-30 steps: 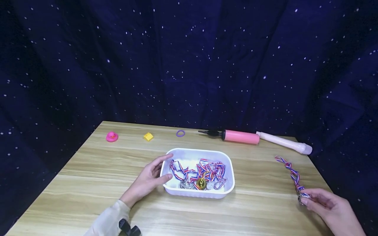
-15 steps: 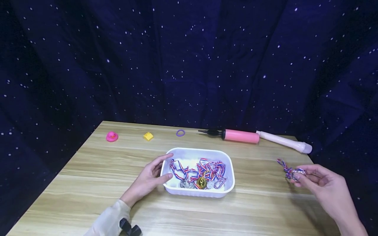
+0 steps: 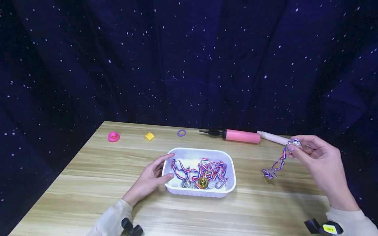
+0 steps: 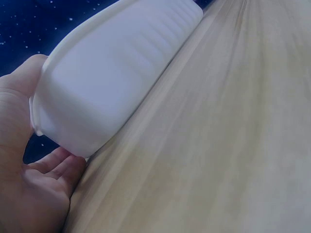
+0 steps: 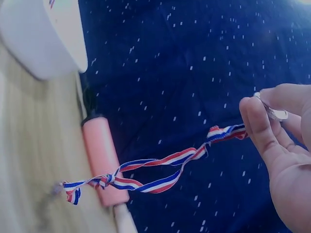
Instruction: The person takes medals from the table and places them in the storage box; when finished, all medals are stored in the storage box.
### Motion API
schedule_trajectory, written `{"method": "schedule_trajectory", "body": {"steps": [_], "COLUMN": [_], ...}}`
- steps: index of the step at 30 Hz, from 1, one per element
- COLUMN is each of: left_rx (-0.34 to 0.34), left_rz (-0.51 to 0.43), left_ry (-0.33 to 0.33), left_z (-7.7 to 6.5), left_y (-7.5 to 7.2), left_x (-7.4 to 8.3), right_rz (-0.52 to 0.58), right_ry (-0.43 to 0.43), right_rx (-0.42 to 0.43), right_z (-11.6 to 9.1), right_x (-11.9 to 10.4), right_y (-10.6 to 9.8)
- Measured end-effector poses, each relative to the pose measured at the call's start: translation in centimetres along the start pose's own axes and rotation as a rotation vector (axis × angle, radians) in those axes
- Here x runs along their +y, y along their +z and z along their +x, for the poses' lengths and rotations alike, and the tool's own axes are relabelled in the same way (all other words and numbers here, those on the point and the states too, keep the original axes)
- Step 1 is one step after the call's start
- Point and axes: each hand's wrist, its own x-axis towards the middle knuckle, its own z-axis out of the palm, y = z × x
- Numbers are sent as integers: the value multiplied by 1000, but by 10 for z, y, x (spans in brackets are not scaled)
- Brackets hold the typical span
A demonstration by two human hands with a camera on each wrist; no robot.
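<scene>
My left hand (image 3: 150, 175) grips the left end of a white plastic tub (image 3: 200, 193), thumb and index finger on its rim. In the left wrist view the thumb laps over the tub (image 4: 107, 73), and the other fingers lie against its end. Inside the tub are a gold medal (image 3: 202, 183), silver medals (image 3: 189, 184) and tangled striped ribbons (image 3: 208, 170). To the right, my right hand (image 3: 319, 160) pinches a silver medal (image 3: 293, 145) above the table. Its red, white and blue ribbon (image 5: 165, 182) hangs down, knotted along its length.
Along the back of the wooden table (image 3: 88, 183) sit a pink duck (image 3: 113, 136), a yellow block (image 3: 149, 136), a purple ring (image 3: 181, 132), a pink hand pump (image 3: 242, 136) and a pale stick (image 3: 273, 137), partly hidden by my right hand. A dark starry curtain (image 3: 189, 65) hangs behind.
My right hand has lifted the silver medal and moved away from me and slightly left; its ribbon, earlier stretched out beyond the hand, now dangles below. The left hand stays at the tub.
</scene>
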Motion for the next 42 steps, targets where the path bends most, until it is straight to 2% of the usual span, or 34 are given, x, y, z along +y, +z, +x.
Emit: {"method": "schedule_trajectory", "body": {"steps": [5, 12, 20, 25, 32, 42], "left_rx": [-2, 1, -11, -13, -12, -12], "left_rz": [-2, -1, -18, -18, -12, -12], "left_ry": [-3, -2, 12, 14, 18, 24], "left_z": [0, 0, 0, 0, 0, 0], "left_y": [0, -1, -2, -1, 0, -1], "left_x": [-1, -2, -4, -3, -3, -4], "right_rz": [-1, 53, -62, -56, -102, -71], "right_ry": [-51, -134, -219, -257, -268, -180], "right_rx": [-5, -23, -27, -79, -220, -396], "right_z": [19, 47, 75, 84, 89, 85], "right_x": [-14, -38, -65, -77, -72, -49], "right_y": [15, 40, 75, 103, 146, 198]}}
